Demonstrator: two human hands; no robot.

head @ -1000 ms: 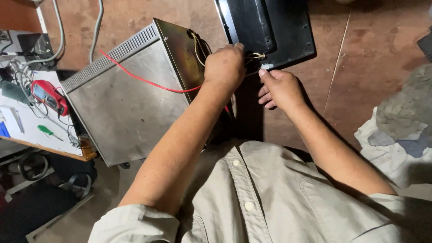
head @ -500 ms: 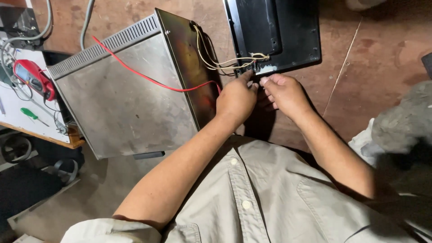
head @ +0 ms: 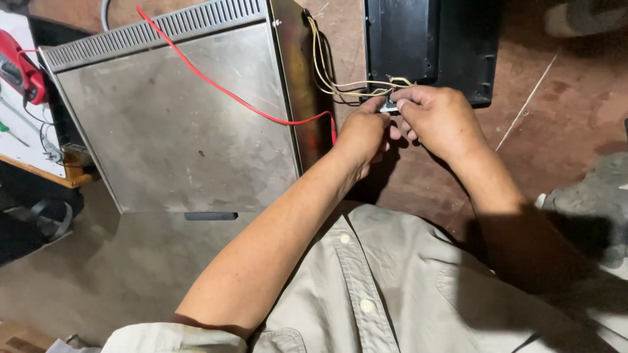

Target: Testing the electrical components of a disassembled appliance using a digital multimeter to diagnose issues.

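While the metal casing (head: 176, 124) lies flat on the reddish floor (head: 562, 131) with its vented edge turned away, the person's two hands meet just past its open side, at the lower edge of a black panel (head: 425, 46). The left hand (head: 363, 134) and the right hand (head: 438, 117) both pinch a small pale connector (head: 390, 104), fingertips closed on it from either side, probably to steady it. Beige wires (head: 327, 75) loop from the casing's side to that connector, so the panel sits close by. A red lead (head: 229, 91) crosses the casing towards a red meter (head: 19, 72) on the left.
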